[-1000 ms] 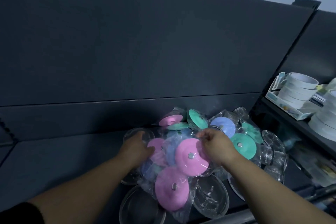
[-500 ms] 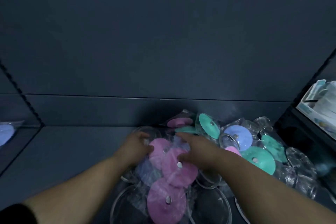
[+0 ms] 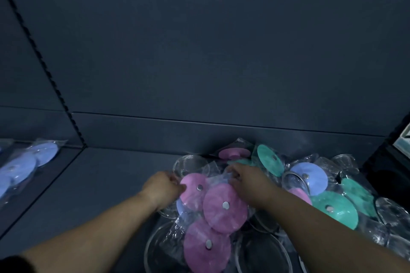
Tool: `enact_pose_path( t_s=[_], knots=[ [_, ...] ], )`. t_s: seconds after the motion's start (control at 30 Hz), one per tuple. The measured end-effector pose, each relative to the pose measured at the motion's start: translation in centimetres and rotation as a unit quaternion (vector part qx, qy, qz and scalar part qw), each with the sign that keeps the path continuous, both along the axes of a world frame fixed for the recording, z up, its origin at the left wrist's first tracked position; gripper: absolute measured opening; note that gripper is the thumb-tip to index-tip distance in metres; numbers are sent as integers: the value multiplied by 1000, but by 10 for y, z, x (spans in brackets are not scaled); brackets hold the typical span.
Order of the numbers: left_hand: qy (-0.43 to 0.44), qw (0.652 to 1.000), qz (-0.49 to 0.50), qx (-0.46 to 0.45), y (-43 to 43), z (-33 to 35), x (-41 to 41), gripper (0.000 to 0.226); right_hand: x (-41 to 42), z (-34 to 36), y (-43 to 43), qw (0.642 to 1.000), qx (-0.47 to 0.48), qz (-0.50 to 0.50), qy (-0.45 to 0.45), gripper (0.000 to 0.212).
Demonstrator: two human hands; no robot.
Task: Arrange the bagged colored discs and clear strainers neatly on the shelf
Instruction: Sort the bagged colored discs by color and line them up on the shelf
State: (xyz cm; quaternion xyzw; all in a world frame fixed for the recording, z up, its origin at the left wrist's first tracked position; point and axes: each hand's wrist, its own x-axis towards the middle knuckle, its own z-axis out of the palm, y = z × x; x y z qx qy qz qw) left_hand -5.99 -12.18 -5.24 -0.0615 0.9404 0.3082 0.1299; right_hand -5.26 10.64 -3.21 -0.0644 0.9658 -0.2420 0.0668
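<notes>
On shelf (image 3: 106, 186), noted bagged pink discs (image 3: 224, 208) held two-handed.
Found fingers of left hand (image 3: 163, 186) pinching bag edge, fingers of right hand (image 3: 248, 180) curled on bag top, clear strainers (image 3: 188, 163) beneath.

Both bare forearms reach forward and come close together. The left hand (image 3: 163, 186) curls its fingers and pinches the bag of pink discs (image 3: 221, 217); the right hand (image 3: 246, 180), knuckles up, grips its top.

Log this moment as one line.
left grip: holds pink disc bag edge | right grip: holds same bag | clear strainers: loose around it
</notes>
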Motion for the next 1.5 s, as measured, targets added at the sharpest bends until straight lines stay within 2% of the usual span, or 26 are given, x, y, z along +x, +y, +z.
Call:
enact_pose_path(
  t_s=[0.2,0.33,0.4,0.5,0.7,0.93,1.07,1.2,1.27,1.37,1.5],
  knots=[
    [-15,997,-29,-65,0,4,11,27,-2,20,-5,995,-18,-5,98,22],
    [-50,992,-34,-112,-6,3,14,52,2,35,1,985,-44,-44,161,22],
    [-77,994,-25,-69,-8,0,15,54,6,38,3,983,-56,-49,165,23],
    [-74,996,24,48,-6,-2,14,44,12,34,5,981,-80,-59,166,23],
    [-83,965,114,220,7,-6,17,31,21,31,15,976,-123,-78,163,22],
    [-39,960,154,230,27,-4,28,22,30,16,27,970,-154,-94,160,23],
    [-44,948,164,268,35,0,37,29,36,-1,39,964,-184,-101,162,23],
    [-40,937,203,282,40,2,39,12,43,-12,49,954,-226,-99,173,24],
    [-30,922,221,316,44,4,39,16,44,-15,53,947,-244,-106,179,25],
    [10,888,253,383,51,14,38,9,44,-17,56,938,-263,-115,193,23],
    [114,853,244,448,50,32,39,8,52,-12,52,928,-284,-113,212,23]
  ],
)
